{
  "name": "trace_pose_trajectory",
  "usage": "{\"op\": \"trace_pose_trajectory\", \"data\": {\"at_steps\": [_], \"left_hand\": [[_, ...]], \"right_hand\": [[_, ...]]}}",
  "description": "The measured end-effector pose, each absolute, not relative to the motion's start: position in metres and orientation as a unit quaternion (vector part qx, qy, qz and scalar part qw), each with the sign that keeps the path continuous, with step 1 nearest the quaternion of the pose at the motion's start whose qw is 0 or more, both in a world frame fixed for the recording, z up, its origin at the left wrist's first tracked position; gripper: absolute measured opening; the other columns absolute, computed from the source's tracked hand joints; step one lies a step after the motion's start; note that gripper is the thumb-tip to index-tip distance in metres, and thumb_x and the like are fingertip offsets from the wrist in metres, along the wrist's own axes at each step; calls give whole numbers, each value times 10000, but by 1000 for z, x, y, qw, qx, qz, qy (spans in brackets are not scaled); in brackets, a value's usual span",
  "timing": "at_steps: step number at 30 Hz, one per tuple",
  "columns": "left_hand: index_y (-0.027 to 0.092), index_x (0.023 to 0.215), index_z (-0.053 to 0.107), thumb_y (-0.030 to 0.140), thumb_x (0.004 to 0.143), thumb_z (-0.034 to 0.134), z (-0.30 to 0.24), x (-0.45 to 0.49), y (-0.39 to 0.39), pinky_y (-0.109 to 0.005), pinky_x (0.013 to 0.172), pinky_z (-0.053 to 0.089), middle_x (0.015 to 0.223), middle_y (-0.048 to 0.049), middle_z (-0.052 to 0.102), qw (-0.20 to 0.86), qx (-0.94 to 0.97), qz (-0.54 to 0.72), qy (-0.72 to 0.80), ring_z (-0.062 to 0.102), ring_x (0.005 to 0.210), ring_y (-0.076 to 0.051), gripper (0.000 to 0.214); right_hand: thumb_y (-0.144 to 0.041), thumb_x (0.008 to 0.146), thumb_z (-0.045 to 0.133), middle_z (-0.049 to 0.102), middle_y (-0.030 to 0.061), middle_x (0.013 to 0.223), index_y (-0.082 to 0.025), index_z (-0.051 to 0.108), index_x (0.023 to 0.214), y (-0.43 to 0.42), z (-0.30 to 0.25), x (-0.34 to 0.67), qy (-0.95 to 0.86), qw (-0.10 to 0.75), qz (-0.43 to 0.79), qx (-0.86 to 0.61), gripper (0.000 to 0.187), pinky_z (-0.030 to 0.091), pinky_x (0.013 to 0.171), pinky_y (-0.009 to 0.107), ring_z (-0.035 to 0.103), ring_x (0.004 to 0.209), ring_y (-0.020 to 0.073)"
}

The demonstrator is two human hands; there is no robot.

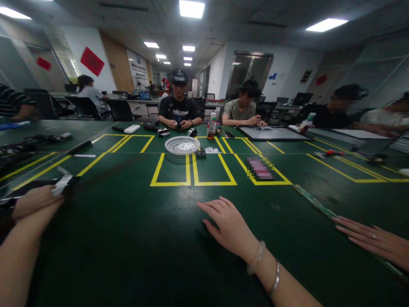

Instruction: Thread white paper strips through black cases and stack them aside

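At the left edge, my left hand (36,202) is closed on a dark flat item (72,184). A crumpled pale strip (62,182) sticks up beside its fingertips. The fingers are partly hidden and blurred, and I cannot make out what kind of thing the dark item is. My right hand (228,221), with two bracelets on the wrist, is low over the green table (159,238). Its fingers are stretched out to the left, the thumb is apart, and it holds nothing. Whether it touches the surface I cannot tell.
At right, another person's hand (373,238) lies by a long green strip (315,200). Farther off are a pixelated pink item (260,168), a white round basket-like grille (182,146), a bottle (211,126) and yellow tape outlines (169,184). Several people sit across the table.
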State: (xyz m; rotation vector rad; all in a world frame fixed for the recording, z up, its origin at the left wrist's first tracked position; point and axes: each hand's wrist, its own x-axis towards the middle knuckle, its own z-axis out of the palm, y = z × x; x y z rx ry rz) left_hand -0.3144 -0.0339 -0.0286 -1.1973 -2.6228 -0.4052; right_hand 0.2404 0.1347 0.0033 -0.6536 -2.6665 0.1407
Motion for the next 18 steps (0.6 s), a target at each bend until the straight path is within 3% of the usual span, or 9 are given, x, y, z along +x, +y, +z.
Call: {"op": "trace_pose_trajectory", "data": {"at_steps": [4,8,12,18], "left_hand": [[81,1192,631,549,787,419,-7,-276,-20,-396,651,438,919,-166,677,121,-345,-114,-924,624,897,-385,654],[28,1307,547,423,882,379,12,-236,3,-434,806,490,1249,-225,588,149,-441,-102,-879,587,1071,-376,603],[69,1290,573,360,906,386,16,-190,27,-454,972,449,1358,-174,545,180,-601,-133,-767,541,1173,-331,517],[236,1320,570,214,948,431,13,-91,34,-427,986,463,1379,-74,556,129,-818,-179,-531,549,1184,-257,398]], "right_hand": [[-208,914,553,625,39,1240,-277,458,1410,135,3,240,-952,196,48,-232,510,349,1103,480,560,1148,214],[-207,914,550,625,43,1240,-268,476,1391,134,3,240,-952,195,50,-232,487,344,1106,484,561,1146,215],[-205,915,548,621,42,1249,-269,488,1377,134,3,240,-951,197,51,-233,470,345,1108,482,560,1152,209],[-236,876,624,490,70,1433,-267,426,1432,133,3,240,-947,219,21,-234,591,297,1144,485,439,1312,239]]}}
